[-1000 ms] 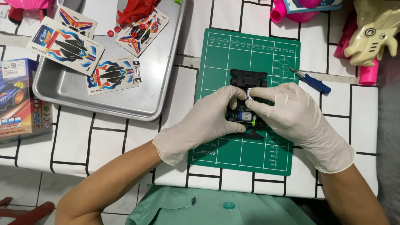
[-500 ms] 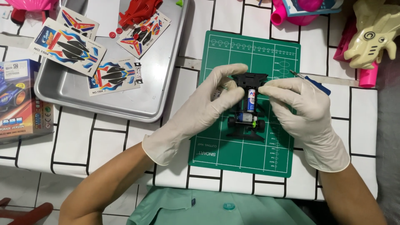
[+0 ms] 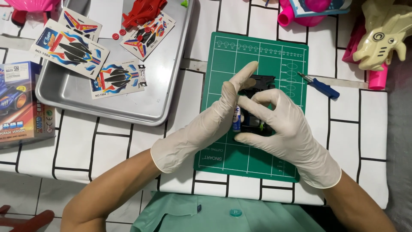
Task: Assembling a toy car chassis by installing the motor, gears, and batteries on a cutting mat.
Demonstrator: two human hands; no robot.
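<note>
Two latex-gloved hands, left hand (image 3: 214, 118) and right hand (image 3: 285, 133), clasp a blocky black plastic chassis (image 3: 257, 86).

Two gloved hands, the left hand (image 3: 210, 124) and the right hand (image 3: 283, 133), meet at centre over one green cutting mat (image 3: 274, 51). Three sticker sheets (image 3: 71, 43) lie in one metal tray (image 3: 141, 107) at ten o'clock. One blue screwdriver (image 3: 319, 87) lies at two o'clock. One box (image 3: 19, 107) sits at nine o'clock.

Shiny metal tray (image 3: 171, 103), matt mat (image 3: 257, 163), perhaps rubbery
</note>
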